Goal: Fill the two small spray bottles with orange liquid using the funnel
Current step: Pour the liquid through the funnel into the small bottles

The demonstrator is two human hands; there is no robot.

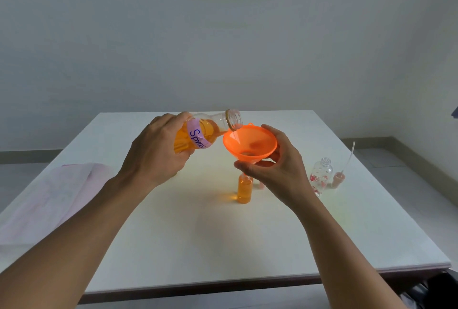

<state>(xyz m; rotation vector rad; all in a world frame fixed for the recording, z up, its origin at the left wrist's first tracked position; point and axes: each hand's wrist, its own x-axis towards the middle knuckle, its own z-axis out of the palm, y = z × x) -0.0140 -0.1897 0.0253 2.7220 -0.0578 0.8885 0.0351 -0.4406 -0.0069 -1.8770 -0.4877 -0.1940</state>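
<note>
Orange funnel (249, 143), steadied by the right hand (275, 172) in the small bottle (244, 189), caught liquid from the source bottle (198, 135) gripped by the left hand (158, 147).

**Hidden and unclear parts**

The funnel's spout (244, 174) is mostly covered by the right hand (275, 169). The base of the big bottle (198, 135) is hidden inside the left hand (156, 150), and its label is only partly readable. A small pink item (261, 186) is largely masked behind the right hand. The cloth (49, 199) is cut off at the left edge. A dark object (436, 291) is cropped at the near right corner.
</note>
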